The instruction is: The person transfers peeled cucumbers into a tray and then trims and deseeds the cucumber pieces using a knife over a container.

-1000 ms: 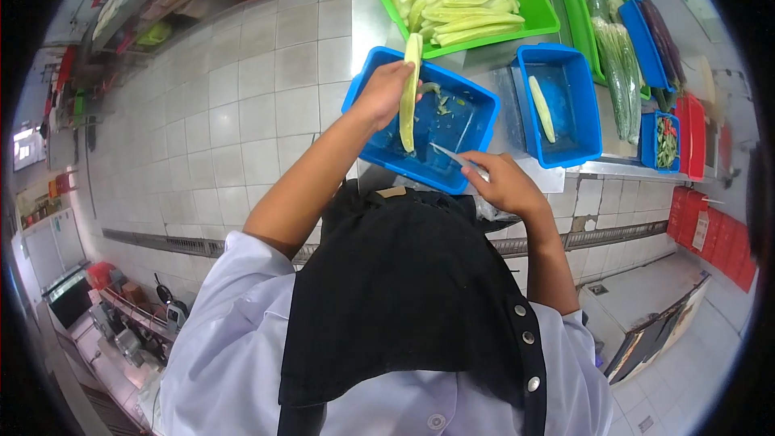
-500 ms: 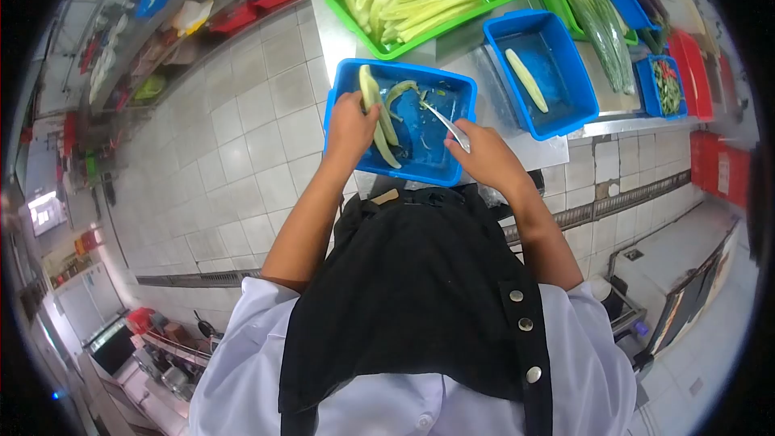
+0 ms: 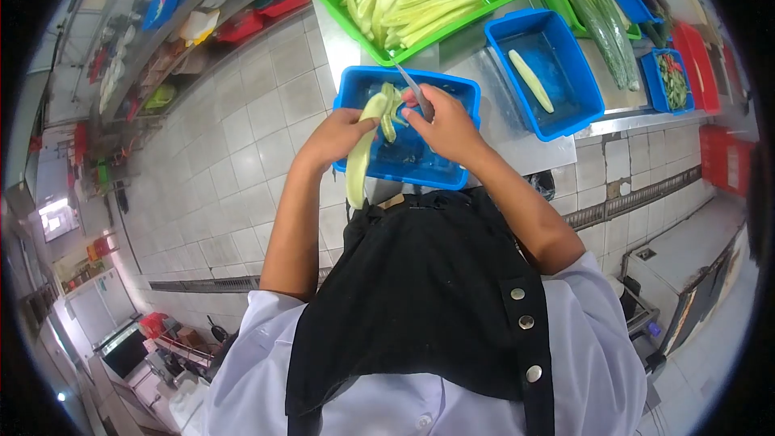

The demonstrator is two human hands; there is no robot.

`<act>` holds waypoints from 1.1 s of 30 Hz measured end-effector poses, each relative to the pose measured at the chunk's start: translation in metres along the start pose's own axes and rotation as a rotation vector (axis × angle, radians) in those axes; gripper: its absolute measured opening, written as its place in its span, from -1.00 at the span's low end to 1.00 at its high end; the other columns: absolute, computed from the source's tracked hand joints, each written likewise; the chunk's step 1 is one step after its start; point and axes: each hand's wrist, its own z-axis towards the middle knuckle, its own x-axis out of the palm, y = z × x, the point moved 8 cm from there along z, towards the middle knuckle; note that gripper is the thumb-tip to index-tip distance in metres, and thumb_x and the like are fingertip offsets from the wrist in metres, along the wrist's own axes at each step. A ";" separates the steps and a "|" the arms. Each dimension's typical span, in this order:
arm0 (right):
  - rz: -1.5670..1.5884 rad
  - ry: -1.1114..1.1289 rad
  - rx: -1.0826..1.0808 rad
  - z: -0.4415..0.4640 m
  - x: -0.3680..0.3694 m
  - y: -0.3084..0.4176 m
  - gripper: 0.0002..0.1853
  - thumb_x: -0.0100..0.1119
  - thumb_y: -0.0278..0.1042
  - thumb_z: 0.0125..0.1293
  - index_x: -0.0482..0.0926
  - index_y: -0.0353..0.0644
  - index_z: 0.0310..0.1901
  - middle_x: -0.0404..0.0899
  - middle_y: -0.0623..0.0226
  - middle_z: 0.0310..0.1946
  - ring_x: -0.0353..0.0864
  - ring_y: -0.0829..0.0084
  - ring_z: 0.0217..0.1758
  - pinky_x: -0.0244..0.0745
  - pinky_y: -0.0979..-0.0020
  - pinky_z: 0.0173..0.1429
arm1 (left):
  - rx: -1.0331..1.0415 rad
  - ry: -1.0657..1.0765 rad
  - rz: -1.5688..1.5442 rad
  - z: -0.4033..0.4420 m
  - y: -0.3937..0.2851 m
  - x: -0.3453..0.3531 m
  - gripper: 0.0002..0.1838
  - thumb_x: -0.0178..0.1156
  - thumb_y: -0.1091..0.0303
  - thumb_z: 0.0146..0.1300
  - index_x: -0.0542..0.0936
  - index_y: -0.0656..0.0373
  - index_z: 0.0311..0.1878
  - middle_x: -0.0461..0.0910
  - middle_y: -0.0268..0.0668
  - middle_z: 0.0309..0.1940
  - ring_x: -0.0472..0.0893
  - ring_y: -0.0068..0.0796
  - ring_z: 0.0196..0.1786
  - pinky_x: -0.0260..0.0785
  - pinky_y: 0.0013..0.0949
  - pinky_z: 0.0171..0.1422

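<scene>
My left hand (image 3: 335,139) is closed around a long, pale green peeled cucumber piece (image 3: 360,169), which hangs over the near left edge of a blue tub (image 3: 471,105). Pale green strips or pulp (image 3: 391,113) show beside its upper end, over the tub. Close by on the right, my right hand (image 3: 442,123) grips a narrow metal knife (image 3: 416,90), its tip pointing up and away from me. Wet green scraps lie on the tub's floor, partly hidden by my hands.
A green tub (image 3: 343,20) heaped with pale cucumber pieces stands behind. To the right, another blue tub (image 3: 581,117) holds one peeled cucumber (image 3: 531,82). Bundled green onions (image 3: 601,36) and a small blue basket of chopped vegetables (image 3: 670,85) sit farther right.
My left hand has lifted the cucumber piece toward me and tilted it over the tub's edge. My right hand has moved left and up with the knife, beside the cucumber.
</scene>
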 end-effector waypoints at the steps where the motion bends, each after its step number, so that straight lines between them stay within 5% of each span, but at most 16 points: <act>1: 0.004 0.005 -0.004 0.002 0.001 0.001 -0.75 0.30 -0.22 0.53 0.65 -0.22 0.05 0.72 0.25 -0.22 0.62 0.44 -0.33 0.54 0.33 -0.13 | 0.036 0.034 -0.106 -0.003 -0.004 0.005 -0.56 0.17 0.03 0.59 0.73 0.23 0.18 0.69 -0.41 -0.31 0.61 -0.57 -0.33 0.42 -0.42 -0.30; 2: 0.079 0.057 0.103 0.002 0.005 -0.005 -0.76 0.24 -0.23 0.57 0.64 -0.22 0.05 0.71 0.26 -0.24 0.63 0.44 -0.33 0.54 0.30 -0.14 | 0.031 0.024 -0.108 -0.007 -0.005 0.007 -0.56 0.17 0.03 0.59 0.73 0.23 0.18 0.69 -0.41 -0.31 0.61 -0.57 -0.33 0.42 -0.42 -0.30; 4: 0.158 0.127 0.200 0.006 0.002 0.009 -0.77 0.17 -0.24 0.61 0.63 -0.22 0.05 0.70 0.26 -0.26 0.63 0.43 -0.32 0.54 0.27 -0.15 | 0.112 0.067 -0.725 -0.017 -0.019 0.012 -0.48 0.01 -0.01 0.67 0.60 0.19 0.38 0.58 -0.47 -0.34 0.49 -0.59 -0.43 0.39 -0.45 -0.31; 7: 0.255 0.413 0.402 -0.011 0.000 0.037 -0.79 0.10 -0.27 0.63 0.64 -0.23 -0.02 0.67 0.18 -0.31 0.65 0.25 -0.36 0.53 0.19 -0.21 | 0.175 0.065 -0.934 -0.026 -0.032 0.020 -0.45 -0.10 -0.04 0.70 0.47 0.13 0.48 0.44 -0.46 -0.37 0.42 -0.58 -0.35 0.35 -0.45 -0.30; 9: -0.084 0.467 -0.220 -0.018 -0.007 0.080 -0.79 0.12 -0.26 0.62 0.64 -0.21 -0.08 0.65 0.09 -0.33 0.65 0.05 -0.36 0.53 0.14 -0.26 | 0.190 0.110 -1.055 -0.031 -0.039 0.022 -0.45 -0.09 -0.03 0.70 0.44 0.16 0.48 0.39 -0.43 -0.36 0.40 -0.55 -0.29 0.31 -0.44 -0.25; 13: -0.276 0.482 -0.279 -0.022 -0.013 0.098 -0.78 0.17 -0.21 0.59 0.64 -0.19 -0.14 0.63 0.08 -0.33 0.65 -0.06 -0.30 0.53 0.10 -0.26 | 0.216 0.318 -1.245 -0.027 -0.049 0.025 -0.47 -0.07 -0.01 0.69 0.48 0.21 0.42 0.43 -0.37 -0.34 0.45 -0.46 -0.28 0.43 -0.35 -0.10; 15: -0.419 0.361 -0.256 -0.016 -0.019 0.095 -0.77 0.21 -0.12 0.57 0.64 -0.09 -0.16 0.65 0.15 -0.35 0.70 -0.04 -0.28 0.57 0.02 -0.25 | 0.190 0.307 -1.276 -0.025 -0.055 0.028 -0.47 -0.07 -0.01 0.70 0.46 0.21 0.43 0.42 -0.37 -0.33 0.44 -0.46 -0.26 0.42 -0.33 -0.08; 22: -0.512 0.484 -0.299 -0.055 -0.019 0.076 -0.84 0.26 -0.21 0.53 0.69 -0.08 -0.16 0.70 0.19 -0.29 0.69 -0.03 -0.29 0.56 0.06 -0.24 | 0.182 0.259 -1.381 -0.003 -0.058 0.023 -0.47 -0.08 0.00 0.71 0.46 0.23 0.44 0.47 -0.34 -0.27 0.51 -0.45 -0.17 0.53 -0.22 0.02; 25: -0.408 0.422 -0.260 -0.059 -0.039 0.065 -0.80 0.21 -0.17 0.57 0.63 -0.12 -0.14 0.62 0.16 -0.39 0.71 -0.03 -0.29 0.56 0.01 -0.22 | 0.139 0.257 -1.387 0.001 -0.064 0.028 -0.45 -0.10 -0.02 0.71 0.48 0.24 0.42 0.49 -0.33 -0.28 0.54 -0.46 -0.17 0.58 -0.22 0.00; 30: -0.124 0.149 0.120 -0.037 -0.086 0.032 -0.80 0.21 -0.27 0.58 0.62 -0.25 -0.09 0.69 -0.04 -0.29 0.68 -0.08 -0.30 0.47 0.09 -0.25 | 0.019 0.443 -1.284 0.014 -0.070 0.085 -0.43 -0.13 -0.03 0.71 0.53 0.25 0.40 0.48 -0.34 -0.30 0.50 -0.47 -0.25 0.52 -0.28 -0.14; 32: 0.020 0.061 0.318 -0.048 -0.092 -0.002 -0.66 0.34 -0.08 0.53 0.61 -0.26 -0.07 0.69 0.01 -0.30 0.70 0.11 -0.31 0.51 0.19 -0.19 | -0.020 0.438 -1.225 0.021 -0.073 0.120 -0.45 -0.11 0.02 0.71 0.52 0.27 0.41 0.46 -0.35 -0.30 0.47 -0.46 -0.28 0.46 -0.29 -0.21; 33: 0.046 0.080 0.379 -0.056 -0.091 -0.016 -0.59 0.40 -0.01 0.47 0.61 -0.26 -0.05 0.70 0.06 -0.29 0.69 0.21 -0.28 0.53 0.23 -0.13 | 0.005 0.268 -1.132 0.027 -0.074 0.126 -0.47 -0.08 0.04 0.70 0.53 0.25 0.41 0.47 -0.36 -0.28 0.50 -0.46 -0.22 0.48 -0.28 -0.14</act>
